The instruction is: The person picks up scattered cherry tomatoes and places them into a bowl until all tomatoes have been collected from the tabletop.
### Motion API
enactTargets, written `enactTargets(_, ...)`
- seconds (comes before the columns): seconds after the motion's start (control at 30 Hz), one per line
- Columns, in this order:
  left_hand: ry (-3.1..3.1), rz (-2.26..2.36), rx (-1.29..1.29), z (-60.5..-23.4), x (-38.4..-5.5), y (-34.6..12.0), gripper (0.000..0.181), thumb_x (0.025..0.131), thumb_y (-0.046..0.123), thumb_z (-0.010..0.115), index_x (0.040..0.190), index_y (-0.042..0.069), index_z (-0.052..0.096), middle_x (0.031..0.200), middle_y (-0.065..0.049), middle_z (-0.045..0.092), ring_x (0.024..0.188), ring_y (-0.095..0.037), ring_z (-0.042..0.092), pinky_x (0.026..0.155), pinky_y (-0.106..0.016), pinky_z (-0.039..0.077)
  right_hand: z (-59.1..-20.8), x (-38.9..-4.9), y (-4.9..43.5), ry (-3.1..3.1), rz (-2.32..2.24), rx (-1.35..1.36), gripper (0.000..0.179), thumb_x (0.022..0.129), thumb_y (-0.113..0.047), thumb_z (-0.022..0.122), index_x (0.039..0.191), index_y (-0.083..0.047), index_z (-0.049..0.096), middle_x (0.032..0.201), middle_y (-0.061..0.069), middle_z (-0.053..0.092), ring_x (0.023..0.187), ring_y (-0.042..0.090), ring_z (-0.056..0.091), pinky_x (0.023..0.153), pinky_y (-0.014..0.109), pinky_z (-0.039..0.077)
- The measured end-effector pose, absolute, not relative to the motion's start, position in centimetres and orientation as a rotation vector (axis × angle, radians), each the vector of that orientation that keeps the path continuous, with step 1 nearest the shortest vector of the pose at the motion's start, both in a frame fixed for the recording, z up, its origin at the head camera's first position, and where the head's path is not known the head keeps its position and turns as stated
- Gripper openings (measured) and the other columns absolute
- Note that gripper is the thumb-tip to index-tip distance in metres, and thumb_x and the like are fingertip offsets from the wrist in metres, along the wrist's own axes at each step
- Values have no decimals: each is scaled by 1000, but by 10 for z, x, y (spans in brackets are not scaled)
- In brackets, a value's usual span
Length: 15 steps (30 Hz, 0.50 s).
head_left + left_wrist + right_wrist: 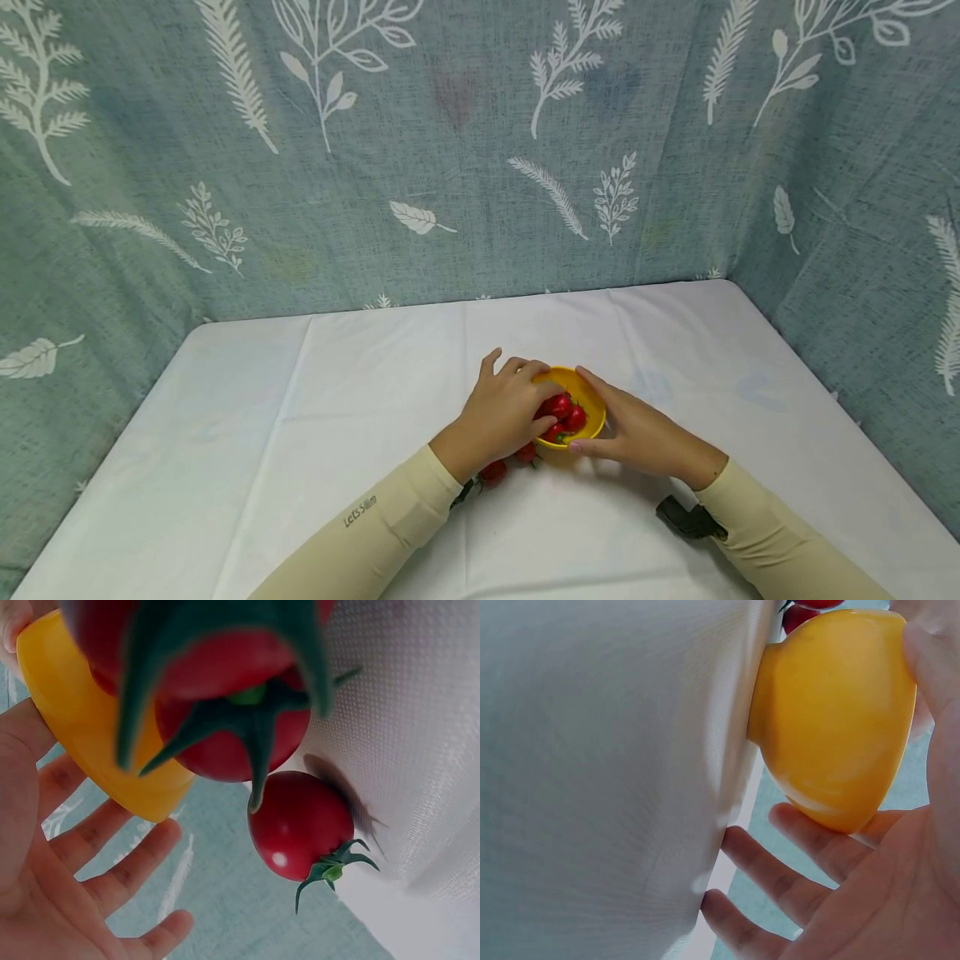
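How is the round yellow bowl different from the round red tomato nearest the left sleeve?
The round yellow bowl is bigger than the round red tomato. The bowl is hollow, with other red tomatoes inside; the tomato is a closed ball. The right hand holds the bowl, while no fingers grip that tomato. Both look smooth and rounded.

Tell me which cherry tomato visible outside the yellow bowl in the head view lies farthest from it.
The cherry tomato beside the left cuff; the other outside tomato lies right by the yellow bowl.
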<state>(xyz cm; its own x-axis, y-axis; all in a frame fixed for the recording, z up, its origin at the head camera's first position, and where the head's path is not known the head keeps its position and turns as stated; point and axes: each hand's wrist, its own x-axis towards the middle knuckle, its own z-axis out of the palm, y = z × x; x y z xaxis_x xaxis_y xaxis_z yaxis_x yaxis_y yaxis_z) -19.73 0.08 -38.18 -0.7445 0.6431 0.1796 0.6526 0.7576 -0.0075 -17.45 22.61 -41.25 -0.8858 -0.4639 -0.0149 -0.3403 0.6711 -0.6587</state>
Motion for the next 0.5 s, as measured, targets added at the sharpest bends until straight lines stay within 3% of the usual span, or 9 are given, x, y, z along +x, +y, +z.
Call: enactTargets(0.5, -2787, -94, -1028, -381, -196, 2, 39, 88, 46, 74, 123, 30, 70, 133, 0, 64, 121, -24, 59, 113, -63, 32, -412, -174, 226, 2705, -1033, -675, 108, 84, -57, 73, 160, -7, 16, 162, 11, 33, 143, 31, 44, 113, 54, 39)
